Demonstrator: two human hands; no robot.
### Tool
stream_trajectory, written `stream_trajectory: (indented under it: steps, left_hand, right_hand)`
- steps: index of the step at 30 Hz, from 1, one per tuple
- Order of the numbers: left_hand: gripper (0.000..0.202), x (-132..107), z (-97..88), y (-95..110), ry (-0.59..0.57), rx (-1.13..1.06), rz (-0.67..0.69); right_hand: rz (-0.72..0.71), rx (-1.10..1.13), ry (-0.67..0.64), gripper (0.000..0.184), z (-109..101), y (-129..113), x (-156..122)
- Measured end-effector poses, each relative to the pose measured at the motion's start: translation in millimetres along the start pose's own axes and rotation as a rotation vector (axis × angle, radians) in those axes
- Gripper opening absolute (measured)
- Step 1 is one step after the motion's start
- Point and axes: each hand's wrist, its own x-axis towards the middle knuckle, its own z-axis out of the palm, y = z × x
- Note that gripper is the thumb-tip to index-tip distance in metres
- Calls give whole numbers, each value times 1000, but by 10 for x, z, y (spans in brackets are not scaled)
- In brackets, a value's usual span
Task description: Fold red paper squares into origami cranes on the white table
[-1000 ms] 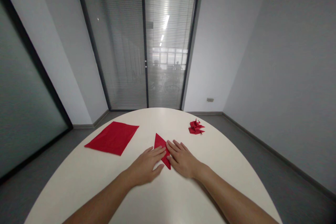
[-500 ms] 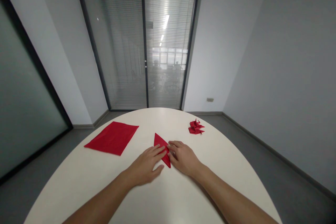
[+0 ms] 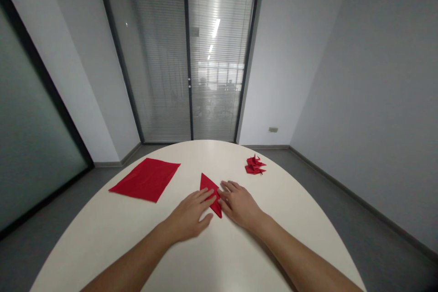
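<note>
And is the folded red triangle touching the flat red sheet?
Apart. In the head view, the white tabletop shows plainly between the folded red triangle and the flat red sheet.

A round white tabletop had a flat red sheet on its left side. Some little red folded birds sat close together near the far right edge. Behind were big glass panels with a dark frame and thin blinds. A small plate was low on the pale wall. The floor was gray.
</note>
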Motion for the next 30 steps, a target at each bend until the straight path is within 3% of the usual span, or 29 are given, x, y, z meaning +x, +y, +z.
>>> stream_trajectory:
  steps: [5, 12, 19, 27, 30]
  left_hand:
    - [50, -4, 10, -4, 10, 3, 1]
    - [52, -13, 20, -18, 19, -15, 4]
    - [49, -34, 51, -45, 61, -45, -25]
    - [45, -34, 30, -29, 138, -113, 2]
    - [45, -23, 26, -19, 180, -169, -9]
  right_hand:
    - [-42, 25, -37, 31, -101, -37, -26]
    - [-111, 32, -115, 42, -198, -49, -89]
    - [-208, 78, -124, 24, -307, -15, -92]
    - [-84, 112, -56, 18, -203, -59, -30]
    - [-66, 170, -7, 26, -156, -55, -29]
